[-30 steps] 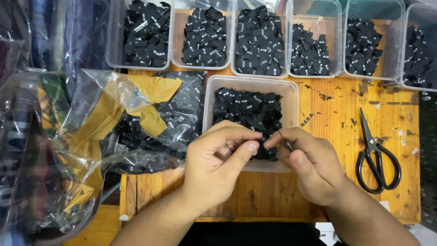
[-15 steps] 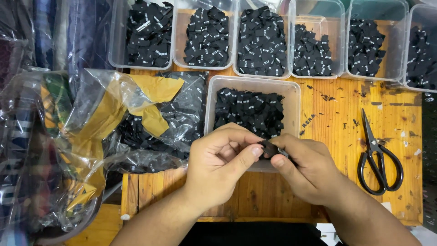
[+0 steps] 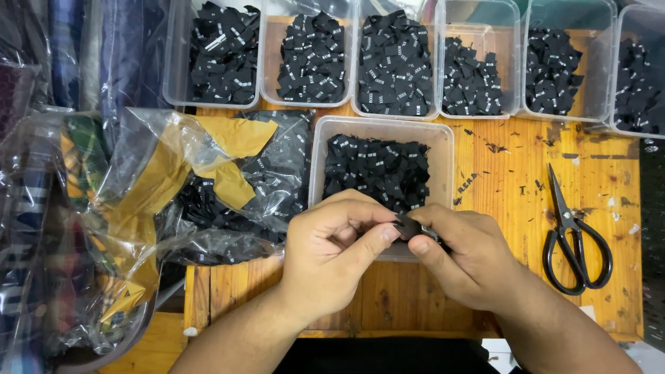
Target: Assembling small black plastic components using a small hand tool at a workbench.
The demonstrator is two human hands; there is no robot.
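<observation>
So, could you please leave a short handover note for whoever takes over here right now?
Left hand and right hand: together pinching one small black label over the near tub.
Near tub holds a pile of black labels; six tubs along the back hold more.
Plastic bag of labels lies left; scissors lie right, untouched.
Done: tubs part filled. Left: bag not empty.

Seven tubs [image 3: 443, 138], one scissors [image 3: 575, 235]

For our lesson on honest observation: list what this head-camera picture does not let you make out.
- Small black label: mostly covered by the left hand and right hand.
- Far-right tub: cut off by the frame edge.
- Clear bag contents: blurred by glare and folds.
</observation>
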